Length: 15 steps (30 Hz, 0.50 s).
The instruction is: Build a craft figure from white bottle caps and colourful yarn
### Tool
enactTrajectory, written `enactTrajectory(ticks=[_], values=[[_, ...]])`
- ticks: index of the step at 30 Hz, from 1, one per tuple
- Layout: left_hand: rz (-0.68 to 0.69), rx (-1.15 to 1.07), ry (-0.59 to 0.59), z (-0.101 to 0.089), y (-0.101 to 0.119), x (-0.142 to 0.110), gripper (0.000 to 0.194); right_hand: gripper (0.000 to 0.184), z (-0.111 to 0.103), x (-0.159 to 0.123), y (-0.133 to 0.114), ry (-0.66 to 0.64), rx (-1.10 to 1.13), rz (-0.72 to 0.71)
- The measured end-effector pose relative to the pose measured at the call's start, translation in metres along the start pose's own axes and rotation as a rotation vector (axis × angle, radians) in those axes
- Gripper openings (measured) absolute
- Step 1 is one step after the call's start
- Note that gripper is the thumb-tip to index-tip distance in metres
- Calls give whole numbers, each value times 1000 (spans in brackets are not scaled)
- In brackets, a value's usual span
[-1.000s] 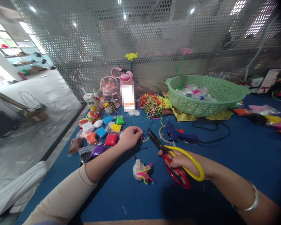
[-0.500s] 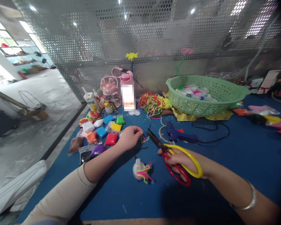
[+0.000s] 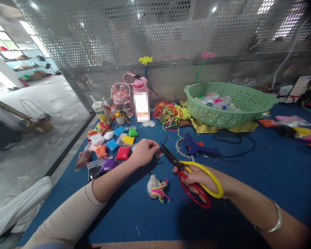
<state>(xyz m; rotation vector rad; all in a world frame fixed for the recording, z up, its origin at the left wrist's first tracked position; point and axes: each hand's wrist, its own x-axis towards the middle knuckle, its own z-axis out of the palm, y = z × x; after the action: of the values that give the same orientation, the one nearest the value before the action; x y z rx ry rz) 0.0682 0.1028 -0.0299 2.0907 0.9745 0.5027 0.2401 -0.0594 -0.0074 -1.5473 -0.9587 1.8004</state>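
My right hand (image 3: 193,176) grips a pair of scissors (image 3: 172,158) with one red and one yellow handle; the dark blades point up and left. Their tips lie just beside the fingertips of my left hand (image 3: 145,152). That hand is closed in a pinch, and whatever sits between its fingers is too small to make out. Close to the fingertips, bits of coloured yarn (image 3: 159,154) lie on the blue table. Below both hands stands a small round clear-and-white piece (image 3: 152,188) with pink and yellow yarn strands (image 3: 160,192) spreading from it.
Bagged coloured clay (image 3: 123,153) lies in several packets at left. Behind are pink bottles (image 3: 121,98), a drink carton (image 3: 100,108) and a yarn tangle (image 3: 168,116). A blue glue gun (image 3: 197,147) lies right of centre, before a green basket (image 3: 223,119). Perforated metal (image 3: 166,41) backs the table.
The scissors have moved slightly left toward my left fingertips, and their blades look closer together. My left hand has stayed almost in place, still pinched.
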Motion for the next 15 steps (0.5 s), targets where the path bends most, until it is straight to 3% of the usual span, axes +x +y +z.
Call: enactTrajectory(ticks=[5,15], values=[[-1,60,-24,-1,5,-3,22,45,3,2,1,-11,-34,-23],[28,267,-46,-2,2,-4,22,54,-1,-2,1,87,28,-79]])
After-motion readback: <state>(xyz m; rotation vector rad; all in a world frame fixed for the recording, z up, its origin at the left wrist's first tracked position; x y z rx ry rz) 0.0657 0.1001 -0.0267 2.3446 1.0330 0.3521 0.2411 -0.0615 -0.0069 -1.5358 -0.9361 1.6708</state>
